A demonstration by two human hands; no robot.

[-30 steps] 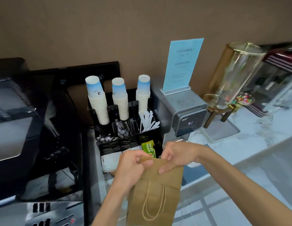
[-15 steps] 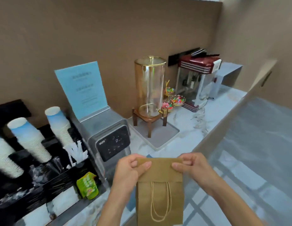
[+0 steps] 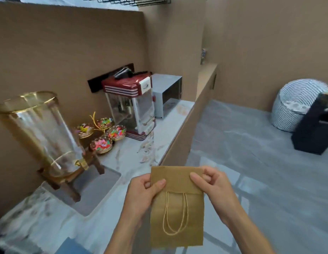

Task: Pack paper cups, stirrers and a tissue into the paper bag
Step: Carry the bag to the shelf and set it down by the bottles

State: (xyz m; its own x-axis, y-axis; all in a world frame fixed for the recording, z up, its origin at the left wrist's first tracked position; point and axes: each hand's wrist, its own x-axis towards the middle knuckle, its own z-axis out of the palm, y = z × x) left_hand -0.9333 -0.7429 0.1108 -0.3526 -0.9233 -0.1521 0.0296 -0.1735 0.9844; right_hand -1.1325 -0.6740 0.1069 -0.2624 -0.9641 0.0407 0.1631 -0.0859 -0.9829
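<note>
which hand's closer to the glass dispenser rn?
Left. The left hand pinches the bag's upper left edge, on the side toward the dispenser. The right hand grips the bag's upper right corner, farther from it.

- Setting: a self-service refreshment counter, such as in an office pantry or lounge.
- Marble-patterned countertop [image 3: 167,125] along a brown wall, left half of the frame.
- Glass drink dispenser [image 3: 40,132] on a wooden stand, left.
- Tiered bowls of coloured sweets [image 3: 102,134], centre left.
- Red popcorn machine [image 3: 130,105] and small microwave oven [image 3: 167,94], centre.
- Striped beanbag [image 3: 297,105] on the grey floor, right.
</note>
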